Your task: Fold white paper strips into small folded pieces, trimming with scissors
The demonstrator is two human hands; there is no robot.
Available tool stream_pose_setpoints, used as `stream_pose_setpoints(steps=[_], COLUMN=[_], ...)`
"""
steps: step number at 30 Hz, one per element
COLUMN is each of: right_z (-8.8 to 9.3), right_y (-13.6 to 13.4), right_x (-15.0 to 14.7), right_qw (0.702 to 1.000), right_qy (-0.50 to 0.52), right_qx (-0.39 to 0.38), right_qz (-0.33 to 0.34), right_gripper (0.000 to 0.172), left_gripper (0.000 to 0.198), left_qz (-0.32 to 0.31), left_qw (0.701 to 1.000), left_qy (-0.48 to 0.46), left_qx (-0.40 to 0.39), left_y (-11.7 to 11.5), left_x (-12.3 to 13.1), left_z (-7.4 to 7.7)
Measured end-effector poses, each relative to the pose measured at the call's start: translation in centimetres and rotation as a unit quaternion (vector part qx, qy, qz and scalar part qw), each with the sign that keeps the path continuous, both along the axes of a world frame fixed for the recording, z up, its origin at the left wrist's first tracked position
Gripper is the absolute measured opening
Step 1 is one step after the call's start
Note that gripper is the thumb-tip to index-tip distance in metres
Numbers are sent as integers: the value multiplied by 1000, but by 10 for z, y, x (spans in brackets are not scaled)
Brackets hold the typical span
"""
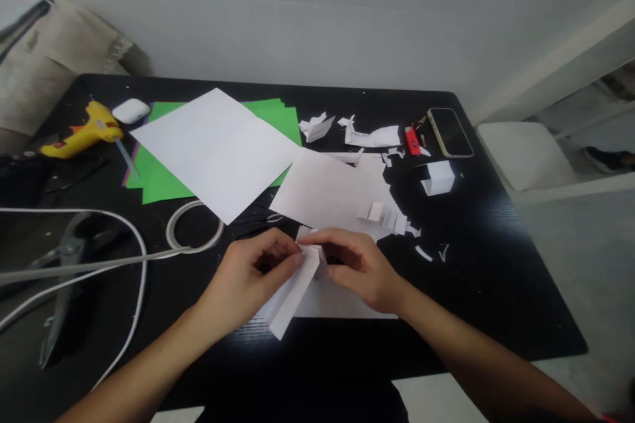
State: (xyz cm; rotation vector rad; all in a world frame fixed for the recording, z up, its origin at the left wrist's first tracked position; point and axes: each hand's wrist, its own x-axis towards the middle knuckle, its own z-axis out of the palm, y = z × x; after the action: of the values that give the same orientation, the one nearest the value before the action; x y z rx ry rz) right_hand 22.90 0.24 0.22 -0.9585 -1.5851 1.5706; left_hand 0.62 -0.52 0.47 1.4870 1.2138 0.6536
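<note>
Between both hands, over the near middle of the table, is a folded strip of white paper (296, 295). My left hand (253, 271) pinches its upper left edge between thumb and fingers. On the other side my right hand (362, 268) grips the same piece, its index finger reaching across the top. The strip slants down toward the table's front edge. Beneath it lies a flat white sheet (352, 304), partly covered by my right hand. A small folded paper piece (376, 212) rests on another white sheet (322, 188) just beyond my hands.
A large white sheet (218, 152) overlaps green sheets (163, 185). At left are a yellow glue gun (92, 132), a white case (131, 111), a tape roll (173, 231), pliers (69, 258) and a white cable (141, 284). Paper scraps (372, 137), a red lighter (411, 141) and a phone (450, 133) lie farther right.
</note>
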Motion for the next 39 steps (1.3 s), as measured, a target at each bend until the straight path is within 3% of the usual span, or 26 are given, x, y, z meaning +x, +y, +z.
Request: stream_pose_setpoints(steps=[2, 7, 14, 31, 39], right_z=[0, -2, -2, -5, -2], right_y=[0, -2, -2, -5, -4], right_x=[-1, -6, -4, -6, -7], right_qw=[1000, 995, 990, 987, 988], right_qy=[-10, -72, -70, -94, -88], right_qx=[16, 60, 116, 108, 103], right_qz=[0, -34, -34, -69, -69], right_gripper=[52, 33, 29, 29, 32], left_gripper=[14, 13, 13, 16, 16], left_qz=[0, -5, -4, -10, -2], left_qw=[1000, 1000, 999, 999, 1000], left_qy=[-9, -21, -28, 17, 15], left_qx=[3, -9, -18, 39, 15], left_y=[0, 0, 0, 1, 0], left_x=[0, 2, 1, 2, 2], left_z=[0, -2, -3, -3, 0])
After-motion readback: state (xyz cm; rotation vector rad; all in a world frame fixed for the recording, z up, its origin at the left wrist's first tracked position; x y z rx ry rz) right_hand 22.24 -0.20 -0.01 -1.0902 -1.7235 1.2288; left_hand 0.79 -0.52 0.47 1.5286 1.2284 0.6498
